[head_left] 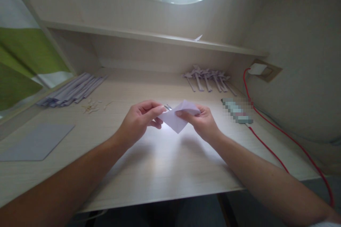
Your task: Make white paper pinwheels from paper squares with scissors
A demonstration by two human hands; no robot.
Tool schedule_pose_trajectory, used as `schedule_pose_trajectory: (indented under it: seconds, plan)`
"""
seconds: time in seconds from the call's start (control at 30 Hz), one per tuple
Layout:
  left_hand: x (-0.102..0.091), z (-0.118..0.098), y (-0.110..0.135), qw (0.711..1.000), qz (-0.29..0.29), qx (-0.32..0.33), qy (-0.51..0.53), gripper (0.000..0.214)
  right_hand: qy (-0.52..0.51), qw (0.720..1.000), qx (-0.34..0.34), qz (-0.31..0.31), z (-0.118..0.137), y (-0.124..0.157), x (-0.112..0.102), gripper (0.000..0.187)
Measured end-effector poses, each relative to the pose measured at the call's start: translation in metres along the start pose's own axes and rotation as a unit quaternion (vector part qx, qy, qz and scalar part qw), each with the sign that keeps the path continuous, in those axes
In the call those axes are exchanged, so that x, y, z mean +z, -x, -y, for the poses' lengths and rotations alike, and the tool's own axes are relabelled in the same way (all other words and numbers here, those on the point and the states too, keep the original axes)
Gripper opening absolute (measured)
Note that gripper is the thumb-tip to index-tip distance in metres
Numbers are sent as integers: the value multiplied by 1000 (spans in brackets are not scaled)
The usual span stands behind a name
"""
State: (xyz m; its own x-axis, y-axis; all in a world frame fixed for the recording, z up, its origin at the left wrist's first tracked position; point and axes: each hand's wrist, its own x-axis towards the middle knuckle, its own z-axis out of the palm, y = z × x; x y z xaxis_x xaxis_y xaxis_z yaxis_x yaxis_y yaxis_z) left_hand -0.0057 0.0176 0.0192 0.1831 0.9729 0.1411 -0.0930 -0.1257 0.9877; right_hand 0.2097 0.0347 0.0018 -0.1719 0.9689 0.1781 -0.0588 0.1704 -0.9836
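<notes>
Two bare forearms [80, 166] are closest to the camera, angling in from the lower corners and meeting around mid-frame. Between the hands, right about the centre, is a creased, pale lilac-white piece of paper [177, 124], held up over the pale wood-grain desk [149, 184]. The left hand [145, 115] has its left corner pinched between thumb and fingers, and the right hand [201, 118] has the other side gripped, thumb on the near face, fingers behind. My guess is the two-sided pinch keeps thin paper from flopping and controls the bend. One corner points straight down the frame, a raised fold peaks upward, and the long axis looks roughly left to right, though it's not much longer that way.

Just past the left thumb there's a small dark metallic tip [167, 107]; can't tell if it's held or just lying behind.

Further out: little pale slivers [92, 107] and a bundle of long grey-white paper strips or tubes [71, 90] at left, slanting toward the upper middle, plus a flat grey-white rectangular sheet [37, 143] lower left. Upper right has a row of pinwheel-like white paper pieces on sticks [207, 74], probably parked there to stay uncrushed. Right of centre, a pixelated phone-like slab [237, 110] lies near a red cable [269, 149].
</notes>
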Motion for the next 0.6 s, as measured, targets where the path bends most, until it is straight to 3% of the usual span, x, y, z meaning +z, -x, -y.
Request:
schedule_pose_trajectory:
  seconds: [0.13,0.27,0.4,0.6]
  plan:
    - [3,2,4,997,-26,48,-46,30,-24,999,31,15,-3,-1,1,29]
    - [4,7,6,993,-34,90,-74,22,-47,995,70,52,-5,-3,-1,31]
    - [0,11,2,995,-37,74,-60,18,-29,997,51,55,-4,-6,-5,26]
    - [-3,10,0,999,2,37,-39,18,-23,997,39,68,-1,-4,-5,27]
